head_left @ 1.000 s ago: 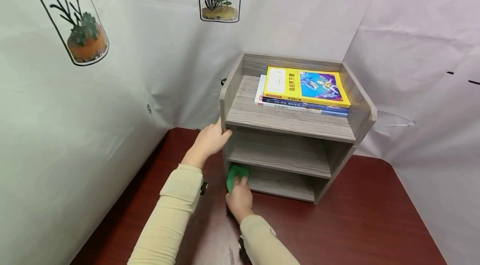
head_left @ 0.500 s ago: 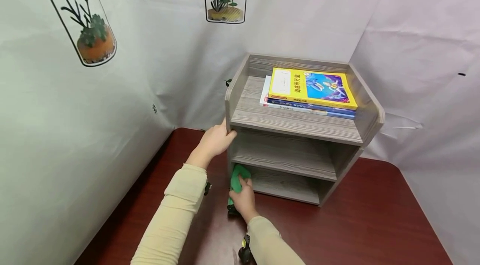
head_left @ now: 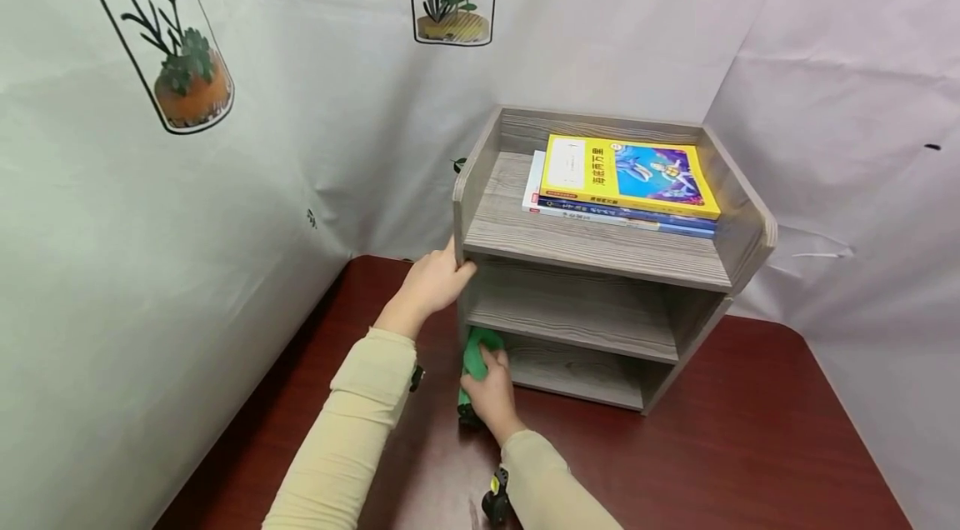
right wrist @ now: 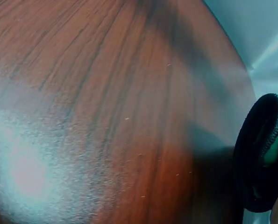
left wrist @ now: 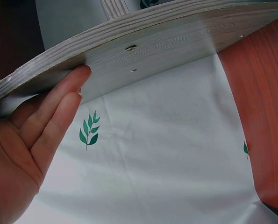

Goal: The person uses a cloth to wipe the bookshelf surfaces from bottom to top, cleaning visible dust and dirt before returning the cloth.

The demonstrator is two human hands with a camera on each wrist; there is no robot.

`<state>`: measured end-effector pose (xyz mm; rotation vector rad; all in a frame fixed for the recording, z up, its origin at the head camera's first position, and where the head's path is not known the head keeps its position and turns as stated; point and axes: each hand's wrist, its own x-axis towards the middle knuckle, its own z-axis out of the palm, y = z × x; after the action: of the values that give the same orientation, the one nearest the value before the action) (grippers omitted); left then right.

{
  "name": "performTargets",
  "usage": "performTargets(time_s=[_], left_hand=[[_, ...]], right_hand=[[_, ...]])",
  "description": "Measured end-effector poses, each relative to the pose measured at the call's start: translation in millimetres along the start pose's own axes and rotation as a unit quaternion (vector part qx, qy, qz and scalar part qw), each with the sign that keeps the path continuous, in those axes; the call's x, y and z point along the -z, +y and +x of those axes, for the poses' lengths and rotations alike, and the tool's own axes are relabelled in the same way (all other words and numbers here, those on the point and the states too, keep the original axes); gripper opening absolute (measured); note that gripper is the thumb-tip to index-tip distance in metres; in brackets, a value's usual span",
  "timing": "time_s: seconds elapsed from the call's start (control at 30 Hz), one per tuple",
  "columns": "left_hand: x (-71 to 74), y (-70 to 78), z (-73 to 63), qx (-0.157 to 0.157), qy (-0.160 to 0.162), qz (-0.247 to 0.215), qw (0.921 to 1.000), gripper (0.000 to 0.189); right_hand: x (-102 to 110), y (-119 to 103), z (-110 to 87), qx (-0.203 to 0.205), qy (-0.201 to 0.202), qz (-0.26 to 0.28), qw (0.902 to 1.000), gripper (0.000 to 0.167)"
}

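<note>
A grey wood-grain desktop shelf (head_left: 570, 332) with stacked levels stands on the table. My left hand (head_left: 435, 278) grips its left side panel below the top level; in the left wrist view the fingers lie along the panel's outer face (left wrist: 143, 58). Low at the shelf's left front, my right hand (head_left: 492, 395) holds a green cloth (head_left: 474, 357) with a black edge, against the lower left upright and bottom compartment. The right wrist view shows the cloth's folded black part (right wrist: 251, 158) at the right, with only a sliver of the hand.
Several books lie stacked on the top level, a yellow book (head_left: 630, 172) uppermost. The dark red wooden table (head_left: 742, 430) has rounded back corners. White sheeting (head_left: 337, 138) with printed plants hangs behind and at both sides.
The right hand and green cloth have drawn slightly back toward me, and more of the cloth's black edge shows. The left hand stays on the panel. The head view has shifted a little.
</note>
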<state>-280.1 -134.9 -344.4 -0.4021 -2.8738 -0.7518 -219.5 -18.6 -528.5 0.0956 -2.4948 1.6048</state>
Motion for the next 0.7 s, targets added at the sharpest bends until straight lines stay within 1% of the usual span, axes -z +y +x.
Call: performTargets(time_s=[0.27,0.43,0.57,0.7], left_hand=[[-1.1,-0.7,0.0,0.005,0.001,0.002,1.0000,0.062],[-1.5,0.0,-0.3,0.008,0.000,-0.003,1.0000,0.061],[-1.7,0.5,-0.6,0.008,0.004,-0.001,1.0000,0.060],[-1.1,1.2,-0.9,0.005,0.008,0.002,0.9999,0.059]], right_hand=[[4.7,-10.6,1.4,0.023,0.012,0.004,0.9997,0.062],[8.4,-17.5,1.5,0.031,0.011,0.012,0.9994,0.060],[11.9,-22.8,0.5,0.038,0.002,0.032,0.9988,0.057],[13.5,-26.5,0.0,0.047,0.003,0.053,0.9975,0.054]])
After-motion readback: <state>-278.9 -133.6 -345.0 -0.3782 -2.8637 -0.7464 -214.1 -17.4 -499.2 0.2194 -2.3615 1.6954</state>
